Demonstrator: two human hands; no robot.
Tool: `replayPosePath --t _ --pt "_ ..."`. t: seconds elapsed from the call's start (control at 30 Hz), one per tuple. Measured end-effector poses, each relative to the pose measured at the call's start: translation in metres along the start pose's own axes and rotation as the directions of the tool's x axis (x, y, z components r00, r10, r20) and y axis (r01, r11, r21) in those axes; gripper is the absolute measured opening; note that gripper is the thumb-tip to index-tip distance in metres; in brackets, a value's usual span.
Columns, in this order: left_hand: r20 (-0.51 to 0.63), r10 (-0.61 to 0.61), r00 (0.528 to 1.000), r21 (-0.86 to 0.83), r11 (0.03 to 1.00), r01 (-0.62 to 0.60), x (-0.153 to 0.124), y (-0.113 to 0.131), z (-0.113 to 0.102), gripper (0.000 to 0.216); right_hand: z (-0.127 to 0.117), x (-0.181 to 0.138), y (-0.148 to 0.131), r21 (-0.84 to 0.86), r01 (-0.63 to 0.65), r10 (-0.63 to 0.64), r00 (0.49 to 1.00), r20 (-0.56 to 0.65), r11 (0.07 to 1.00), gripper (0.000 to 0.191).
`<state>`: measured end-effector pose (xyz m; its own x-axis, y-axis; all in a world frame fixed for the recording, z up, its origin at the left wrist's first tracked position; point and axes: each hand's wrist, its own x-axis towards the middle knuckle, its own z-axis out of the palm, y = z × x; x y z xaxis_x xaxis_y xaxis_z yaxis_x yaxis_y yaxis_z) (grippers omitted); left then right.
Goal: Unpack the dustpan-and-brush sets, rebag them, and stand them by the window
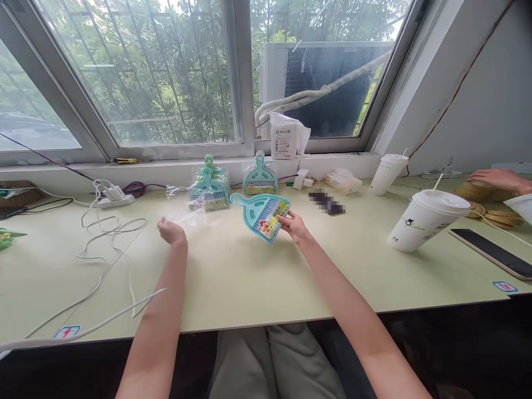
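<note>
My right hand (pixel 293 226) grips a small teal dustpan-and-brush set (pixel 261 215) by its labelled end, holding it just above the pale green table (pixel 233 277). My left hand (pixel 171 231) is closed on the edge of a clear plastic wrapper (pixel 187 213) that stretches back toward a pile of similar teal dustpan sets (pixel 209 190). One more teal set (pixel 260 178) leans against the window sill behind.
White cables (pixel 108 233) and a power strip (pixel 114 197) lie at left. Two white lidded cups with straws (pixel 424 220) (pixel 388 173) stand at right, beside a dark phone (pixel 492 252). Another person's hand (pixel 496 178) rests on wooden discs far right. A tissue pack (pixel 285 137) sits on the sill.
</note>
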<state>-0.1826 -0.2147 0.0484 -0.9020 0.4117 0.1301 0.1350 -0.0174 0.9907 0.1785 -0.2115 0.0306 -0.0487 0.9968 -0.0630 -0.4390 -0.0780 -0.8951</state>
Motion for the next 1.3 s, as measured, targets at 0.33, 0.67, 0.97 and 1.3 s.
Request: replayPosePath --t 0.33,0.67,0.97,1.3 --pt "0.883 0.138 0.449 -0.174 0.984 0.04 -0.137 0.002 0.045 0.052 0.011 -0.008 0.009 -0.013 -0.03 0.032 0.992 0.122 0.999 0.029" --pt "0.831 -0.071 0.552 -0.083 0.965 0.249 -0.093 -0.013 0.045 0.042 -0.034 0.009 -0.026 -0.058 -0.097 0.084 0.976 -0.203 0.994 0.039" --pt "0.981 -0.031 0.191 0.018 0.997 0.069 -0.142 -0.007 0.034 0.054 0.007 -0.016 -0.013 -0.882 0.203 -0.342 0.938 0.051 0.425 0.036" --pt "0.975 0.158 0.158 -0.169 0.984 0.061 -0.158 -0.01 0.035 0.047 0.05 -0.042 0.019 -0.976 0.189 -0.341 0.916 0.214 -0.106 0.043"
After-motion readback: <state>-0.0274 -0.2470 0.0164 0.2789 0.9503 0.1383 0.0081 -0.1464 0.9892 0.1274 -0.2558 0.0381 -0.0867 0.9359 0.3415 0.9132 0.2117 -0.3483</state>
